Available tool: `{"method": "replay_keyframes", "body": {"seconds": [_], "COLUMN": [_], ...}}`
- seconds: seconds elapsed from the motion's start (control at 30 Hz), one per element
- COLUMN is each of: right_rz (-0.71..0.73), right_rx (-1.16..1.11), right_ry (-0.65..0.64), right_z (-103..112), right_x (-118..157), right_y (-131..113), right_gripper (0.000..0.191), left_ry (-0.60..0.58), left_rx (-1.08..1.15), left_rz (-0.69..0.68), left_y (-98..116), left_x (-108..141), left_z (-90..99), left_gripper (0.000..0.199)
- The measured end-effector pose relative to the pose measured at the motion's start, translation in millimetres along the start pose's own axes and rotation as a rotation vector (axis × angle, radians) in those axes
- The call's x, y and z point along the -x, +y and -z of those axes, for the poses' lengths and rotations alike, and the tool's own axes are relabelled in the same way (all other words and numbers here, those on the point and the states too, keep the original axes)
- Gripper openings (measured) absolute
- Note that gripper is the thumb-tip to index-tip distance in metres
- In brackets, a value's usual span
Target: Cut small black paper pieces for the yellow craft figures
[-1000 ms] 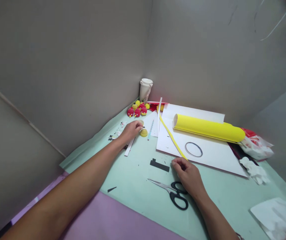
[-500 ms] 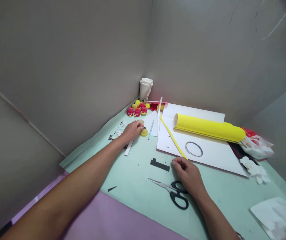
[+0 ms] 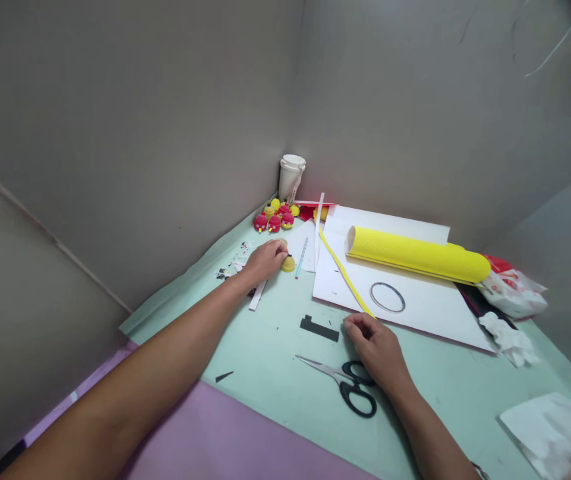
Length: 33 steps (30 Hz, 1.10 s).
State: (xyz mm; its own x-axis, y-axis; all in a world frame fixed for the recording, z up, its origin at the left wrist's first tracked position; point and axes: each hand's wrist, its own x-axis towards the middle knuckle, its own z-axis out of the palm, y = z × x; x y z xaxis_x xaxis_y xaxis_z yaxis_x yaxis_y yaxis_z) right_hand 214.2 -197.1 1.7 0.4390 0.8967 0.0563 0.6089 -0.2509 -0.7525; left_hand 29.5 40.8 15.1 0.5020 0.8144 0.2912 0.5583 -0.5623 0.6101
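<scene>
My left hand [image 3: 266, 260] reaches across the table with thumb and fingers pinched together. Its fingertips are right by a small yellow dome-shaped paper piece [image 3: 288, 265] with a dark tip; whatever is between them is too small to make out. My right hand [image 3: 376, 343] rests on the table with its fingers curled in, their contents hidden. Just left of it lies a black paper strip [image 3: 320, 329] with a notched end. Black-handled scissors [image 3: 350, 390] lie partly open below, blades to the left. The end of a yellow strip [image 3: 346, 277] comes down behind my right hand.
Several red and yellow paper figures [image 3: 274, 223] stand before a white lidded cup [image 3: 292, 179] in the corner. A yellow roll [image 3: 415, 255] and a grey ring [image 3: 388, 297] lie on white board [image 3: 340, 297]. A pencil [image 3: 302, 259], paper scraps and crumpled tissue [image 3: 510, 339] lie around.
</scene>
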Motion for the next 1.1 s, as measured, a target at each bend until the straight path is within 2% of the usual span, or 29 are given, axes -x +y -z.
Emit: {"method": "replay_keyframes", "body": {"seconds": [1.1], "right_rz": [0.011], "right_rx": [0.003], "right_ry": [0.006], "right_z": [-0.2], "right_x": [-0.5], "right_y": [1.6], "right_gripper": [0.031], "left_ry": [-0.009], "left_rx": [0.016], "left_rz": [0.021], "left_y": [3.7], "left_x": [1.2], "left_z": [2.3], "left_gripper": [0.014]}}
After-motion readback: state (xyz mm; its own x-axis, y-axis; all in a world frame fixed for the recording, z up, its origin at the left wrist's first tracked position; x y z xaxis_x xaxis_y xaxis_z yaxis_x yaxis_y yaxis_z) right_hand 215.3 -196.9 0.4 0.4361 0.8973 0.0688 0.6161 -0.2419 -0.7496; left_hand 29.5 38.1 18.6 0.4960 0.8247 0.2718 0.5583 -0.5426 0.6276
